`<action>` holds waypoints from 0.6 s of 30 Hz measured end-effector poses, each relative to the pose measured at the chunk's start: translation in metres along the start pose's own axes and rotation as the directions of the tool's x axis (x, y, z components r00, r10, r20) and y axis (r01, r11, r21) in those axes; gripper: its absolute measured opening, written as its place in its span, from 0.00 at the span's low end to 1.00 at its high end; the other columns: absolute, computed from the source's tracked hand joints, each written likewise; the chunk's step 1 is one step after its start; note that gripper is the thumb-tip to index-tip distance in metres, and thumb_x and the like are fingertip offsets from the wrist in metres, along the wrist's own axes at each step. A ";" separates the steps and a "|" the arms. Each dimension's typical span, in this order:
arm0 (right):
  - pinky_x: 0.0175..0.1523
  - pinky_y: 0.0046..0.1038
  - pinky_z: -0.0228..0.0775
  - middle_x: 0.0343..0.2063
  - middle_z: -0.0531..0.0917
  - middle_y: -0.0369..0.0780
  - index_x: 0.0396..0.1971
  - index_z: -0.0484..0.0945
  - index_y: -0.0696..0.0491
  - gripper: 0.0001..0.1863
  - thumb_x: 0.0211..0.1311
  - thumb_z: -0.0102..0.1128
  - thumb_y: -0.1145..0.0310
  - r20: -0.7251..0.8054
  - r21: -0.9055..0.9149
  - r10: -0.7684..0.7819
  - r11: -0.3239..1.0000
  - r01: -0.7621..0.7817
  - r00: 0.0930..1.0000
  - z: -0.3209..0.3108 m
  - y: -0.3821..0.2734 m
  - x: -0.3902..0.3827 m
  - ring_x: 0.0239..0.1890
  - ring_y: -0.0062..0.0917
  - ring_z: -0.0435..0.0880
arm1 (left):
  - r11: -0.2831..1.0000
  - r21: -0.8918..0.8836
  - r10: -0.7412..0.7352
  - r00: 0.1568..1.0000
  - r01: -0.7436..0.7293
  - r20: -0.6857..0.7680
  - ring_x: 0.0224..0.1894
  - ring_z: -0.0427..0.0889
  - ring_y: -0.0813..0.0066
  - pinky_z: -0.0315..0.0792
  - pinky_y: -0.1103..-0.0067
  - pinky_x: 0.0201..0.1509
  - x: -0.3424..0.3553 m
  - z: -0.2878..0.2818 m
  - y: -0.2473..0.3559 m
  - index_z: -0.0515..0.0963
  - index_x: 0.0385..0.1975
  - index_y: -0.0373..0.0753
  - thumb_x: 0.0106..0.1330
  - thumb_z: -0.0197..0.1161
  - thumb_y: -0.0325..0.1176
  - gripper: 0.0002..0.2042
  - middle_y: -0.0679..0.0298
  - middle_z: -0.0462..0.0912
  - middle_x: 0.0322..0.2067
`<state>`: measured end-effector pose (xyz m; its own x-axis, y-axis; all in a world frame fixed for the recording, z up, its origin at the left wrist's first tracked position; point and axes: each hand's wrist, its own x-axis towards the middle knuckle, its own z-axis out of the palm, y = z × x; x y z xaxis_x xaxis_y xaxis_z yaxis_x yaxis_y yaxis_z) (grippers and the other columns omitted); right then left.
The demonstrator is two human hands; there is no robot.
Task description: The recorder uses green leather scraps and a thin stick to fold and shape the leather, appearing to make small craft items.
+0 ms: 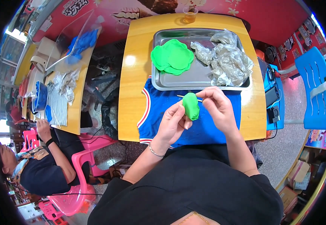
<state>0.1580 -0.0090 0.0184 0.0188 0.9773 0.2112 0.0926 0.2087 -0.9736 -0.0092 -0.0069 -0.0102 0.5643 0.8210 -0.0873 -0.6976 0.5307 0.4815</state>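
Note:
My left hand [174,122] pinches a folded, rounded piece of green cloth [191,106] between thumb and fingers, above the table's near side. A thin pale stick [180,96] runs crosswise behind the top of the green piece. My right hand [218,108] has its thumb and forefinger closed at the stick's right end. Beneath both hands lies a blue cloth [223,112], with red and white trim at its left edge. Just beyond it, a metal tray [180,80] holds a stack of scalloped green cloth pieces [174,56] and several crumpled clear plastic bags [228,62].
A cup of amber drink [190,15] stands at the table's [138,75] far edge. To the right is a blue chair [316,90]. On the left, a person [47,165] sits on a pink chair [82,165] by another table [75,120].

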 end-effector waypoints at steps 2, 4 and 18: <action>0.34 0.19 0.66 0.28 0.77 0.37 0.31 0.76 0.57 0.05 0.54 0.58 0.75 -0.018 -0.045 -0.007 0.999 0.006 1.000 0.004 -0.007 -0.001 0.29 0.19 0.75 | 0.940 0.337 0.065 0.998 -0.052 -0.026 0.27 0.75 0.81 0.68 0.85 0.29 -0.003 0.007 0.003 0.72 0.46 0.36 0.68 0.49 0.37 0.13 0.65 0.78 0.32; 0.36 0.16 0.67 0.31 0.77 0.36 0.31 0.73 0.59 0.04 0.56 0.56 0.78 0.085 -0.145 0.058 0.988 -0.046 0.995 0.001 -0.008 -0.002 0.32 0.14 0.74 | 0.913 0.399 0.082 0.996 -0.086 0.026 0.31 0.77 0.80 0.70 0.85 0.33 0.001 0.002 0.004 0.73 0.44 0.35 0.66 0.54 0.32 0.11 0.66 0.78 0.34; 0.30 0.16 0.63 0.23 0.74 0.32 0.32 0.70 0.58 0.02 0.61 0.52 0.76 0.112 0.079 0.182 0.978 -0.191 0.977 0.003 -0.008 0.001 0.26 0.11 0.70 | 0.186 0.886 0.000 0.902 -0.424 0.431 0.34 0.72 0.70 0.66 0.77 0.39 0.005 -0.001 0.034 0.76 0.28 0.35 0.55 0.63 0.29 0.06 0.63 0.75 0.27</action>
<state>0.1539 -0.0091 0.0261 -0.0763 0.9969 0.0193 0.0089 0.0201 -0.9998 -0.0306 0.0153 0.0050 0.6996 0.6497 0.2974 0.0226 -0.4361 0.8996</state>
